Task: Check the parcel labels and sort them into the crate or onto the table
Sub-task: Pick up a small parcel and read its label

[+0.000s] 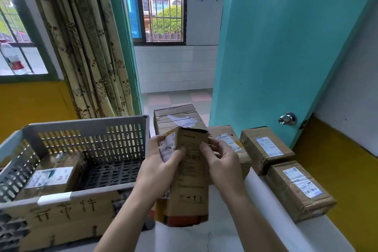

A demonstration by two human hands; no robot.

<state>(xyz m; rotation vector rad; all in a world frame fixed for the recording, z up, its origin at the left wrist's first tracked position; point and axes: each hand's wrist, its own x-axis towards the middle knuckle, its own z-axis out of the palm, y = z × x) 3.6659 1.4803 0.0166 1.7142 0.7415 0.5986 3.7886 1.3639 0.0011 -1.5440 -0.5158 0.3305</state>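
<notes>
Both hands grasp box [190, 174], held upright above table [266, 229] edge, beside crate [88, 129]. Left hand [161, 161] fingers clamp label side; right hand [223, 161] fingertips pinch opposite edge. Likely tilted toward face for label reading. One parcel [51, 178] already in crate; four parcels on table.

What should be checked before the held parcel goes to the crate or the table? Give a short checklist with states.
1. Grip: left hand and right hand both hold the upright cardboard parcel: ok.
2. Label facing the person: white label is on the left side face, partly under the fingers: not ok.
3. Label text readable: cannot tell.
4. Room in the grey crate: one labelled parcel inside, floor free beside it: ok.
5. Room on the white table: free strip near the front: ok.
</notes>
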